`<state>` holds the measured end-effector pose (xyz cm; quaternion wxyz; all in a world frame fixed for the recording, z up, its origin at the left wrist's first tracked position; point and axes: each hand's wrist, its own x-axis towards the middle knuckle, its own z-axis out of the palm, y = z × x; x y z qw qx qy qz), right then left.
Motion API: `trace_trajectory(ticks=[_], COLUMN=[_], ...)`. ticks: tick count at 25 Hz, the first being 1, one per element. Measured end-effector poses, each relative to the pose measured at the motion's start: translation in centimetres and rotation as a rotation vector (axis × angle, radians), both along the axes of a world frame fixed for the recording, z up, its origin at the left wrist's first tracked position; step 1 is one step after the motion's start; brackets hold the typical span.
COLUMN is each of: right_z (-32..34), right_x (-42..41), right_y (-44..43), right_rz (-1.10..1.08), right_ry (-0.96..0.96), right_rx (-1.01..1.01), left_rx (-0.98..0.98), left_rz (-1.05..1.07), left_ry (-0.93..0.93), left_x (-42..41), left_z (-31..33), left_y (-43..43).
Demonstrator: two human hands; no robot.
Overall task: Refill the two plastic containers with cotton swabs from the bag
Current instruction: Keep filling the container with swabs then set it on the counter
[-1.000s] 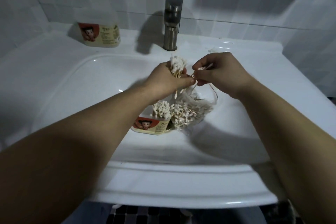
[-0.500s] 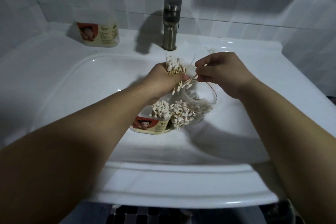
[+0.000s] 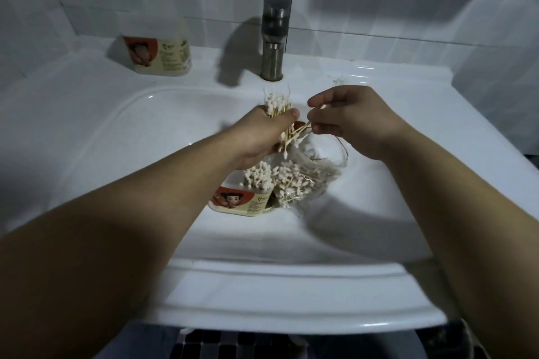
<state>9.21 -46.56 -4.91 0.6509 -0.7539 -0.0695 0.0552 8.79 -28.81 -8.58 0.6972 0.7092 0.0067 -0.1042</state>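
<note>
My left hand point(image 3: 262, 134) grips a bundle of cotton swabs point(image 3: 275, 106) upright over the sink basin, white tips sticking up and loose sticks fanning out below. To its right, my right hand point(image 3: 347, 122) pinches a few of those swab sticks. Below them in the basin stands an open plastic container point(image 3: 242, 201) with a cartoon label, filled with swabs standing on end. A clear plastic bag point(image 3: 309, 178) of swabs lies against its right side. The second container point(image 3: 159, 49) stands on the sink ledge at the back left.
A metal faucet point(image 3: 274, 38) rises at the back centre of the white sink point(image 3: 116, 137). Tiled walls close in behind and on the right. The sink's front rim point(image 3: 291, 294) is near my body.
My left hand has shifted slightly left and lower with the bundle. More loose sticks now fan out beneath it, and my right hand pinches them a little lower.
</note>
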Motion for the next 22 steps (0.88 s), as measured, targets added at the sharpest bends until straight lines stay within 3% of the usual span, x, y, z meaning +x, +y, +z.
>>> trace_trajectory(ticks=[4,14,17,22], right_z=[-0.4,-1.1,-1.3,-1.2], right_x=[0.1,0.8,1.1,0.6], right_y=[0.1,0.5,0.5,0.5], right_rz=[0.040,-0.082,-0.044,0.059], right_ry=[-0.026,-0.192,-0.234,-0.206], right_rx=[0.012,-0.071,-0.217,-0.215], left_rx=[-0.102,-0.077,-0.046,-0.048], left_rz=[-0.086,-0.111,-0.129,-0.140], left_ry=[0.038,0.037,0.025,0.007], left_x=[-0.9,-1.1,-1.2,-1.4], left_z=[0.2,0.4,0.5,0.6], left_y=[-0.3,-0.5,-0.6,-0.5])
